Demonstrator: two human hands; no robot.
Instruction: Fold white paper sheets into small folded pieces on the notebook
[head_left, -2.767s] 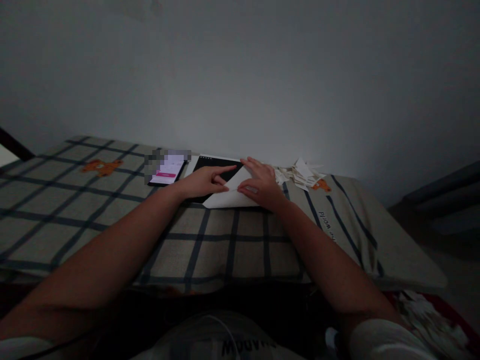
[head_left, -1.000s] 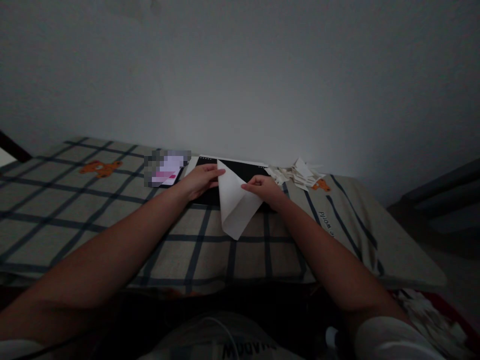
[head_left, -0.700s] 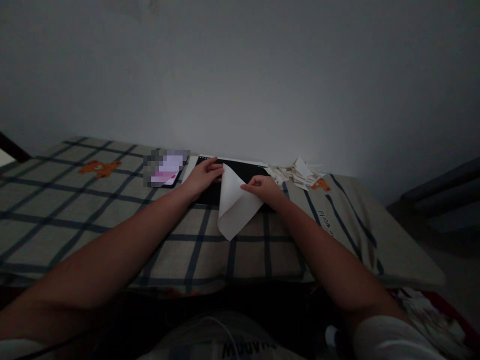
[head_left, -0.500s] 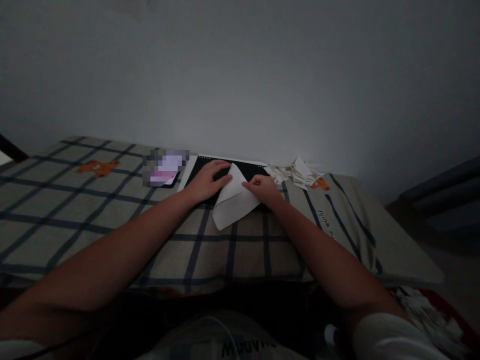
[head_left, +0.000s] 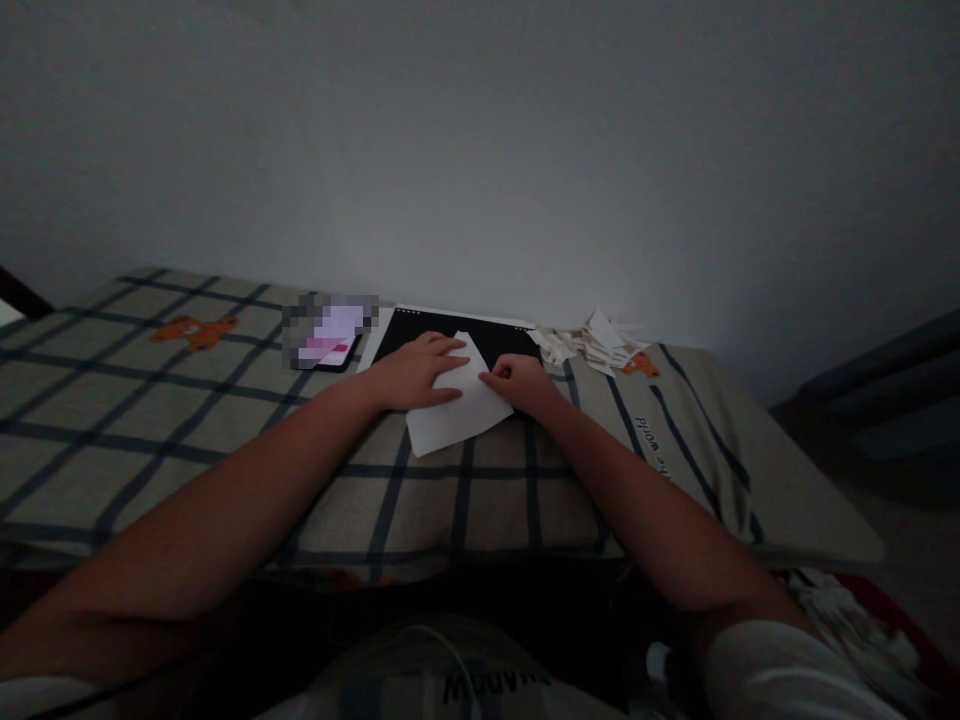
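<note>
A white sheet of paper [head_left: 459, 424], folded so that it narrows to a blunt tip at the far end, lies on a black board with a pale border [head_left: 420, 325]. Its near edge reaches past the board over the checked cloth. My left hand [head_left: 409, 375] rests flat on the paper's left side, fingers spread. At the right edge of the paper my right hand [head_left: 525, 382] is closed, thumb and curled forefinger pinching that edge. Its other fingers are partly hidden.
A phone with a lit, blurred screen [head_left: 330, 340] lies left of the board. Right of it is a pile of folded white paper pieces [head_left: 592, 343]. The checked cloth [head_left: 195, 400] covers the table, which meets a grey wall [head_left: 480, 150].
My left hand has spread out over the paper, and the raised fold now lies flatter. The paper's near corner has shifted slightly left. My right hand stays at the right edge.
</note>
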